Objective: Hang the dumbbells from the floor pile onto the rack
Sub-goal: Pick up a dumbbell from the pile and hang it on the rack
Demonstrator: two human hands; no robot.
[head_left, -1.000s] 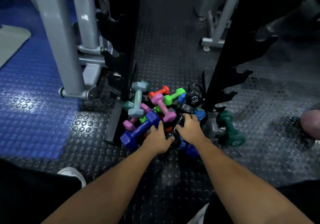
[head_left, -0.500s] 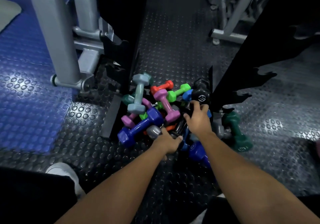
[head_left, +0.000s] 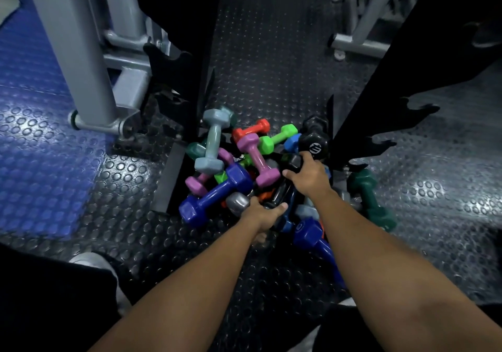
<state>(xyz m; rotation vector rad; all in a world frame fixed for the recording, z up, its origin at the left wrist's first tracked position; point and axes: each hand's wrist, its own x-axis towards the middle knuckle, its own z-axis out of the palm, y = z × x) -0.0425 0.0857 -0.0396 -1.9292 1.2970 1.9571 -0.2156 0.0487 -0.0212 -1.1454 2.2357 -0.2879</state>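
Observation:
A pile of coloured dumbbells lies on the floor between the two black rack uprights (head_left: pixel 176 63) (head_left: pixel 380 93), whose hooks are bare. On top are a pale grey dumbbell (head_left: pixel 213 145), a purple one (head_left: pixel 258 161), a green one (head_left: pixel 274 141), a red one (head_left: pixel 251 130) and a large blue one (head_left: pixel 214 196). A black dumbbell (head_left: pixel 282 194) lies diagonally in the middle. My right hand (head_left: pixel 309 176) grips its far head. My left hand (head_left: pixel 264 214) curls round its near end. A round black dumbbell with a logo (head_left: pixel 313 146) sits just beyond my right fingers.
A dark green dumbbell (head_left: pixel 372 199) lies right of the pile and a dark blue one (head_left: pixel 315 238) under my right forearm. Grey machine frames stand at back left (head_left: pixel 81 52) and back right (head_left: pixel 353 44). Blue studded flooring (head_left: pixel 35 161) spreads left; my shoe (head_left: pixel 89 262) is near.
My right hand has reached farther into the pile toward the black head by the logo dumbbell. My left hand has shifted slightly back and right onto the near end. The view has leaned closer.

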